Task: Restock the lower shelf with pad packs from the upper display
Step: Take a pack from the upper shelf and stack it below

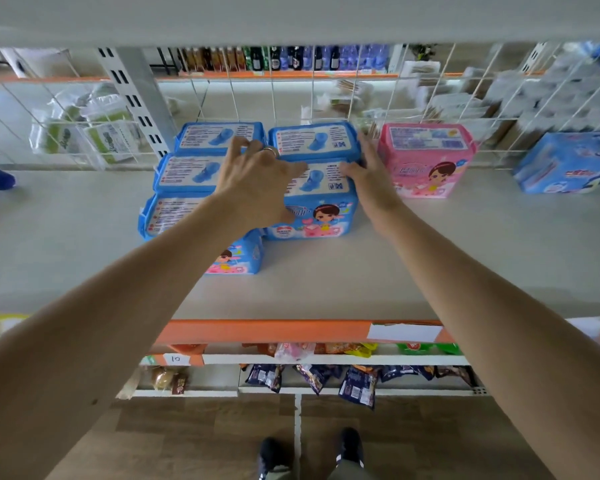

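Packs: blue pad packs [201, 171] stand in rows at 12 o'clock on the white shelf [465, 258].
Left hand [260, 181]: fingers spread, curling over the rows — hold uncertain.
Right hand [368, 168]: fingers straight against the back pack [314, 140].
Risk: you could topple neighbours, or nudge the pink pack [426, 161] at 1 o'clock.
Hidden: your forearm covers the front-left pack; the destination shelf is unclear.

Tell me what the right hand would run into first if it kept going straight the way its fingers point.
The right hand points toward the back of the shelf, along the right side of the blue pad packs. Going straight on, it would probably meet the white wire grid behind the rear blue pad pack, though depth is hard to judge.
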Demonstrator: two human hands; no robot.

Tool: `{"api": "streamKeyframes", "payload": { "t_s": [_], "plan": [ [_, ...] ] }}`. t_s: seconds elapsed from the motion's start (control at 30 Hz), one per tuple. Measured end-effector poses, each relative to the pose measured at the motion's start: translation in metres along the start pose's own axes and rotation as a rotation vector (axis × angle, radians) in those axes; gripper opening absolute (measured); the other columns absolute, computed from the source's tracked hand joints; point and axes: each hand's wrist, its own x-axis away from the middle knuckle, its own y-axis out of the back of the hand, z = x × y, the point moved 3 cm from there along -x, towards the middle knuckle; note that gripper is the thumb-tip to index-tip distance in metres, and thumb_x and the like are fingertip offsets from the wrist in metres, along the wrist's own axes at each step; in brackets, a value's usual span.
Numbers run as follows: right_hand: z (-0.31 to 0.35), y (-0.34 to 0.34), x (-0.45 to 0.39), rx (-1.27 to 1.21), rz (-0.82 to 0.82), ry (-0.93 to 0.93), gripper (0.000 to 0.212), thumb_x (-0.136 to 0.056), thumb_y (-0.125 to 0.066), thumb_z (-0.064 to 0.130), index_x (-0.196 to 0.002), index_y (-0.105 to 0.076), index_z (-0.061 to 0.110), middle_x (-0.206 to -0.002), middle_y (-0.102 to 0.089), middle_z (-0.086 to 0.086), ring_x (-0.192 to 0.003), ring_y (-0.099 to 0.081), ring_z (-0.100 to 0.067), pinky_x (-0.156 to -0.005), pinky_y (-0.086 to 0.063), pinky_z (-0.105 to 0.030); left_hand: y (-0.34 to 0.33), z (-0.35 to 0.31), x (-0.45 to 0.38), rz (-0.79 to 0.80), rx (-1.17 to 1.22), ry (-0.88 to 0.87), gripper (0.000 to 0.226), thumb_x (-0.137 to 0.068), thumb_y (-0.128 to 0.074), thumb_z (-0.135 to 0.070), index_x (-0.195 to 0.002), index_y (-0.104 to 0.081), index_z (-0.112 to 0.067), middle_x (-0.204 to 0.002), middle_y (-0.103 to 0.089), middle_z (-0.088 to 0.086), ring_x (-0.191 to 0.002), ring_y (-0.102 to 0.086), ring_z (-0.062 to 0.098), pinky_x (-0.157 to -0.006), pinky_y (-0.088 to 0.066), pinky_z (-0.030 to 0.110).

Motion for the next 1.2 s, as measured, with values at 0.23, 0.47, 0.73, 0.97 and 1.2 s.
{"api": "streamKeyframes", "payload": {
  "t_s": [0.23, 0.47, 0.73, 0.97, 1.2],
  "plan": [
    [-0.003, 0.010, 0.012, -0.005, -0.020, 0.062, 0.051, -0.092, -0.052, 0.019, -0.143, -0.046, 0.024, -0.129, -0.066, -0.007, -0.112, -0.069, -0.021, -0.090, -0.059, -0.042, -0.005, -0.004, 0.006, -0.046, 0.096, 0.023, 0.082, -0.081, -0.071, -0.061, -0.151, -0.034, -0.042, -0.155, -0.040, 0.006, -0.136, -0.040, 0.030, -0.113, -0.025, 0.045],
    [-0.002, 0.003, 0.019, 0.156, -0.073, 0.086, 0.025, -0.099, -0.049, 0.015, -0.116, -0.064, 0.025, -0.102, -0.074, 0.001, -0.092, -0.072, -0.016, -0.078, -0.060, -0.035, -0.018, 0.000, 0.017, -0.080, 0.255, 0.177, 0.073, -0.081, -0.080, -0.042, -0.142, -0.049, -0.015, -0.144, -0.047, 0.013, -0.126, -0.045, 0.036, -0.111, -0.032, 0.045],
    [0.005, -0.003, 0.015, 0.178, -0.120, 0.091, 0.024, -0.104, -0.042, 0.020, -0.109, -0.059, 0.035, -0.088, -0.070, 0.004, -0.086, -0.071, -0.021, -0.079, -0.060, -0.042, -0.016, 0.000, 0.010, -0.101, 0.246, 0.159, 0.069, -0.082, -0.080, -0.040, -0.139, -0.050, -0.014, -0.142, -0.047, 0.011, -0.127, -0.044, 0.033, -0.109, -0.033, 0.044],
    [0.005, -0.001, 0.024, 0.078, -0.135, 0.115, 0.047, -0.110, -0.023, 0.043, -0.126, -0.057, 0.015, -0.101, -0.073, 0.001, -0.087, -0.073, -0.005, -0.077, -0.061, -0.030, -0.013, -0.010, 0.008, -0.177, 0.209, 0.094, 0.075, -0.083, -0.071, -0.059, -0.142, -0.048, -0.019, -0.155, -0.037, 0.008, -0.134, -0.041, 0.031, -0.107, -0.034, 0.045],
    [-0.001, -0.016, 0.024, -0.102, 0.007, -0.003, 0.055, -0.109, -0.018, 0.045, -0.143, -0.048, 0.015, -0.117, -0.072, -0.006, -0.103, -0.073, -0.016, -0.087, -0.060, -0.035, -0.011, -0.011, 0.000, -0.139, 0.228, 0.112, 0.066, -0.084, -0.074, -0.051, -0.138, -0.051, -0.018, -0.144, -0.046, 0.005, -0.128, -0.046, 0.029, -0.103, -0.038, 0.043]
  ]
}}
